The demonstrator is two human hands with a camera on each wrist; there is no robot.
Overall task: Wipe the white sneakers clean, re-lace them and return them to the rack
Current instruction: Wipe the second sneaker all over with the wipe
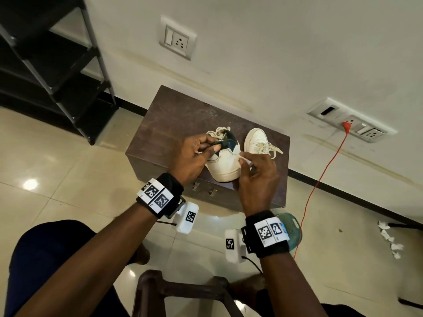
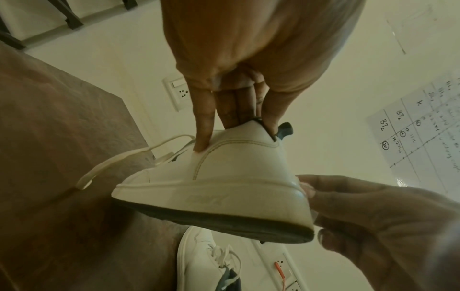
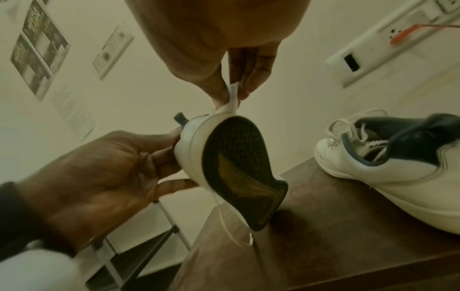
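My left hand (image 1: pixel 212 144) grips a white sneaker (image 1: pixel 225 165) by its dark-lined collar and holds it tilted above the brown wooden box (image 1: pixel 174 120), toe down and heel towards me. In the left wrist view its fingers (image 2: pixel 204 126) curl over the collar of this sneaker (image 2: pixel 236 177). My right hand (image 1: pixel 246 160) pinches a small white wipe (image 1: pixel 243 159) against the sneaker's heel. The right wrist view shows the wipe (image 3: pixel 231 102) touching the heel rim above the dark sole (image 3: pixel 239 167). The second sneaker (image 1: pixel 256 139) rests on the box at the right, laces loose.
A black shoe rack (image 1: pixel 57 72) stands at the left against the wall. A red cable (image 1: pixel 320 179) runs from a wall socket down to the floor. Crumpled white tissues (image 1: pixel 389 239) lie on the tiles at the right. A dark wooden stool frame (image 1: pixel 183 289) is near my legs.
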